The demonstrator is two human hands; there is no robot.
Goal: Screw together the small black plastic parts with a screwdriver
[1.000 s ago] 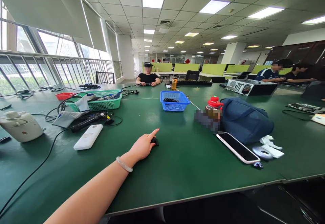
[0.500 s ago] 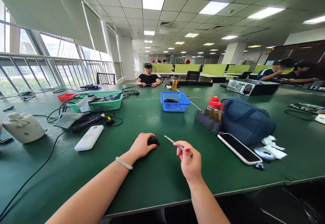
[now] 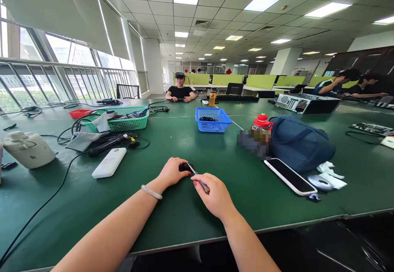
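Note:
My left hand (image 3: 172, 171) rests on the green table (image 3: 197, 218) with its fingers closed around a small black object (image 3: 185, 167). A pale bangle sits on that wrist. My right hand (image 3: 213, 194) pinches a thin metal tool (image 3: 198, 179) with a dark handle. The tool's tip touches the small black object. Both hands meet near the middle of the table's front part.
A white flat device (image 3: 109, 162) lies to the left. A smartphone (image 3: 290, 176), a blue bag (image 3: 300, 144) and a red-capped jar (image 3: 261, 129) are on the right. Behind are a blue basket (image 3: 213, 120), a green basket (image 3: 120, 119), cables and a white appliance (image 3: 28, 149). Other people sit far across.
My right hand came into view with the thin tool, then lowered it until its tip reached the black object. My left hand went from pointing to closing on that object.

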